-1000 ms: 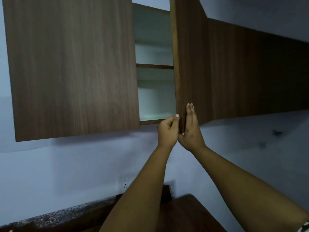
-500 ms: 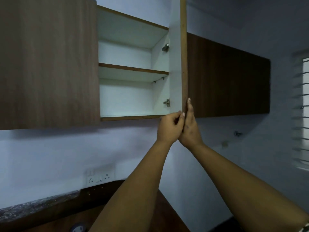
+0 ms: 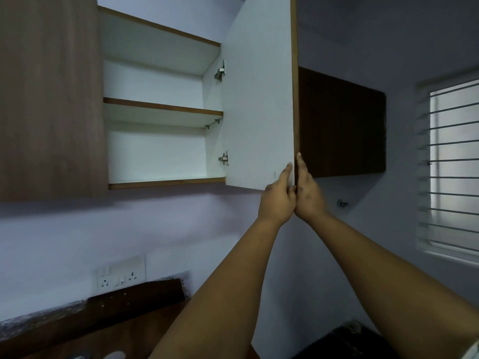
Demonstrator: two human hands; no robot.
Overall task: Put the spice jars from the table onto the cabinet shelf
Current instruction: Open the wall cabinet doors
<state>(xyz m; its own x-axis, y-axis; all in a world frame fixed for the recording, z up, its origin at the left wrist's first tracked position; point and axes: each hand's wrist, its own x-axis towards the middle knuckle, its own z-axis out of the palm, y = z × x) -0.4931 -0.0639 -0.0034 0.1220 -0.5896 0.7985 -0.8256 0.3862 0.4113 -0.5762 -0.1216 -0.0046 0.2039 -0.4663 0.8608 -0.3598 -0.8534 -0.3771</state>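
The wall cabinet stands open, its white-lined door (image 3: 259,99) swung out to the right. Inside, the middle shelf (image 3: 160,107) and the bottom shelf (image 3: 166,183) are bare. My left hand (image 3: 278,195) grips the door's lower free corner, with its fingers on the white inner face. My right hand (image 3: 308,193) lies flat against the door's outer side, fingers straight up along the edge. No spice jars are in view.
A closed brown door (image 3: 49,99) is to the left of the opening, and another dark cabinet (image 3: 339,120) is behind the open door. A barred window (image 3: 453,164) is at the right. A wall socket (image 3: 121,277) sits above the dark table (image 3: 129,332) below.
The cabinet door has swung from barely ajar to wide open, with both hands following its lower corner to the right. The view has turned right, showing the window.
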